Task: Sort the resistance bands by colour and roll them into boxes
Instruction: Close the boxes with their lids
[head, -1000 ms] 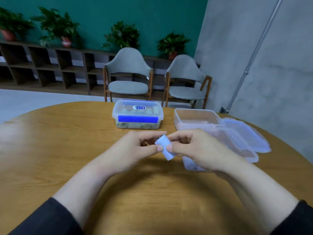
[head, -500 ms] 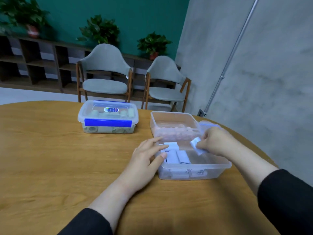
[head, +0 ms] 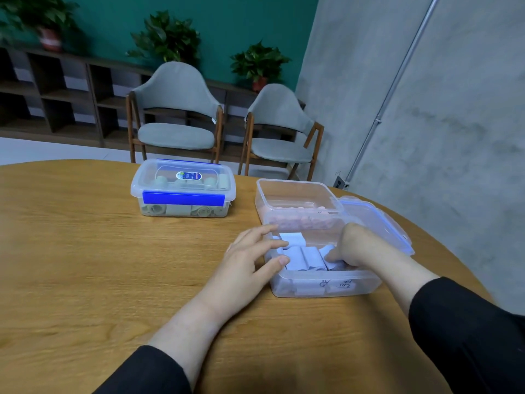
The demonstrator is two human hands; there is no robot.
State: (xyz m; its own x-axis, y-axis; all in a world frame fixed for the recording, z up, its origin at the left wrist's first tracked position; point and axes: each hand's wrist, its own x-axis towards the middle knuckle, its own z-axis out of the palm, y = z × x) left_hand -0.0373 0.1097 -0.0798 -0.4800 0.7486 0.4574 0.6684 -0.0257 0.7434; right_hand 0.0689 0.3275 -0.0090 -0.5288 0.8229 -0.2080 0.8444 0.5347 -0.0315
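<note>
Pale blue rolled bands (head: 302, 255) packed side by side in a clear open box (head: 321, 288) near the table's right edge. Right hand (head: 355, 245) reaching down inside the box at its right end, fingers curled among the rolls; hard to make out whether gripping one, fingertips hidden. Left hand (head: 250, 263) at the box's left rim, fingers nearly straight, tips touching the nearest rolls, thumb on the rim, gripping nothing. Directly behind and touching, a second open box (head: 295, 206) with pinkish rolls, blurred through the plastic. Loose lid (head: 375, 223) to the right, partly covered by the right wrist. Farther left, well apart, a closed box with a blue clasp (head: 183, 189) holding grey-green rolls. Wide bare wooden table (head: 85, 265) to the left and front. Dark sleeves cut off at the bottom.
</note>
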